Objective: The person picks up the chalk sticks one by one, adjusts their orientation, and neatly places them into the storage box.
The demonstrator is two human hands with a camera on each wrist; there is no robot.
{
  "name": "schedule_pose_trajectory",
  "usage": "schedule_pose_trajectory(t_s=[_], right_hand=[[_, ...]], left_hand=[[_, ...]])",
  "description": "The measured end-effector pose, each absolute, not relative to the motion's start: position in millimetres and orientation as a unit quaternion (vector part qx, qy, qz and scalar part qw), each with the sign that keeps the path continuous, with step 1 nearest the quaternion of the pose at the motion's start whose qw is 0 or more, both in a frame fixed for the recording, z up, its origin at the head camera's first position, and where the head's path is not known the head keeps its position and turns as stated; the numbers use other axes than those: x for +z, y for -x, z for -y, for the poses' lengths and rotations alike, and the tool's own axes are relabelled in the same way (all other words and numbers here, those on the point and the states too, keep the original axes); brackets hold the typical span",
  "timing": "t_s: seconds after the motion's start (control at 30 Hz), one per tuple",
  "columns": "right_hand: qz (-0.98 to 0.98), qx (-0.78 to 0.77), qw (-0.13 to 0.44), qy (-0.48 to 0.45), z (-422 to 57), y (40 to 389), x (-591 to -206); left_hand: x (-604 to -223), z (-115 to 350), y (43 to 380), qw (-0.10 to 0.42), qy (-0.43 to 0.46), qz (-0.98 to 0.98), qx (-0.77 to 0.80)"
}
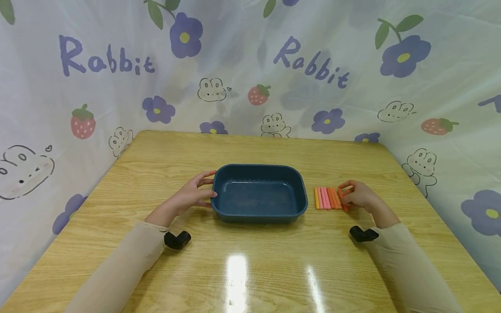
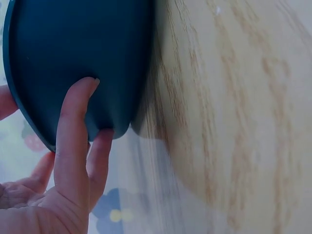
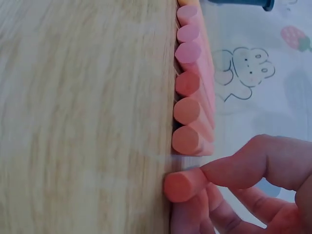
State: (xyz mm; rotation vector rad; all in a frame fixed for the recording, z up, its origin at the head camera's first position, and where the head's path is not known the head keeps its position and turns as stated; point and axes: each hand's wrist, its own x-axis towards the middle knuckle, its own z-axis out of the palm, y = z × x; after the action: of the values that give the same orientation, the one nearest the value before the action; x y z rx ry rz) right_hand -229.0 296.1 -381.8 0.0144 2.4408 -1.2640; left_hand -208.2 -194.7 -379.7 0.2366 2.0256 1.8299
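A dark blue rectangular tub (image 1: 258,218) with rounded corners stands on the table. My left hand (image 1: 192,191) is at its left end, with fingers spread along the rim; in the left wrist view, fingers (image 2: 72,141) lie against the outer wall of the tub (image 2: 58,53). To the right of the tub, chalk sticks lie side by side: a yellow one (image 1: 317,198), several pink ones (image 1: 323,198) and orange ones (image 1: 334,198). My right hand (image 1: 359,195) pinches an orange chalk stick (image 3: 179,187) at the row's right end, a small gap from its neighbour (image 3: 187,140).
The wooden table (image 1: 274,269) reaches back to a white curtain (image 1: 242,52) printed with flowers, rabbits and strawberries. Black wrist mounts (image 1: 177,240) sit at both cuffs. Light glares off the table's near part.
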Motion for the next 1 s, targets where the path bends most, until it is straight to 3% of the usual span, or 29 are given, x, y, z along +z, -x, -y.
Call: schedule_pose_trajectory(t_s=[0.47, 1.0], right_hand=[[-0.761, -0.618, 0.198, -0.017, -309.0, 228.2, -389.3], [-0.575, -0.79, 0.197, -0.077, -280.8, 226.8, -368.8]], left_hand=[[-378.8, 194.9, 207.8, 0.198, -0.088, -0.721, 0.658], [-382.4, 195.4, 209.7, 0.196, -0.083, -0.719, 0.662]])
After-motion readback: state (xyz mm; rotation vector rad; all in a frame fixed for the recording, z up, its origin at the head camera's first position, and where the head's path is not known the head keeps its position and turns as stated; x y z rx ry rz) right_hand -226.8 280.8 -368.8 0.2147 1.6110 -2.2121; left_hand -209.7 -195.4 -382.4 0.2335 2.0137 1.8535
